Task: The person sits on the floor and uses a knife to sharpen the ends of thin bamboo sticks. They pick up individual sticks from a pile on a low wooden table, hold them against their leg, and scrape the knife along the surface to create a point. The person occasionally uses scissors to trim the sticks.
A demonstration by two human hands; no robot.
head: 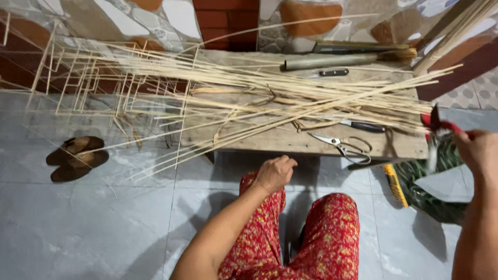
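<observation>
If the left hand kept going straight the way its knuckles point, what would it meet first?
Probably the near edge of the wooden bench, with the scissors just right of that line; the left hand looks closed, and depth is unclear.

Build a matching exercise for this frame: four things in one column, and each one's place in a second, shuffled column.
Things:
1. scissors
2. sandals
3. red-handled cutter
4. left hand

Places:
A. on the grey floor tiles, left of the bench
B. closed, resting on the knee
C. near the front edge of the wooden bench, below the cane strips
D. gripped in the right hand, at the right edge of the view

Pairs: 1-C, 2-A, 3-D, 4-B
</observation>
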